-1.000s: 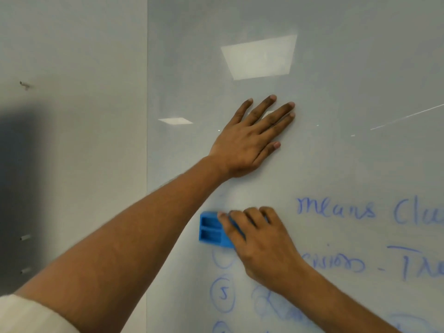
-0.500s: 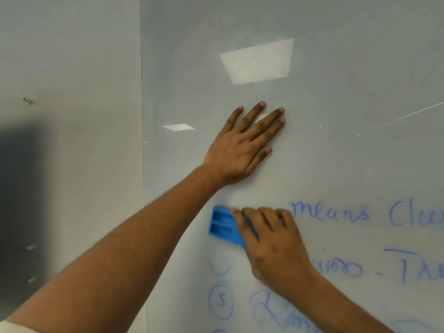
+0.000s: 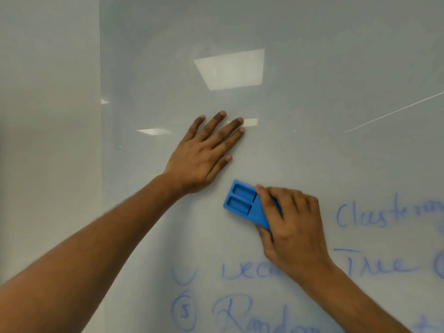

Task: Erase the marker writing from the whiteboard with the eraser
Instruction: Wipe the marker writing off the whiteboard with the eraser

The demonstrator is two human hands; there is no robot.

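Observation:
The whiteboard (image 3: 312,68) fills most of the view, and its upper part carries no writing. Blue marker writing (image 3: 374,216) runs across the lower right, with more lines below it. My right hand (image 3: 292,227) grips a blue eraser (image 3: 242,204) and holds it tilted against the board, just left of the top written line. Flat on the board above and to the left lies my left hand (image 3: 204,155), fingers straight and spread.
The board's left edge (image 3: 100,140) meets a plain grey wall (image 3: 48,140). Ceiling lights reflect in the glossy surface (image 3: 230,68). A thin bright streak (image 3: 394,111) crosses the upper right.
My right hand has slid the eraser rightward along the top line, and the word "means" is gone. The circled mark below is partly wiped. My left hand has stayed flat on the board.

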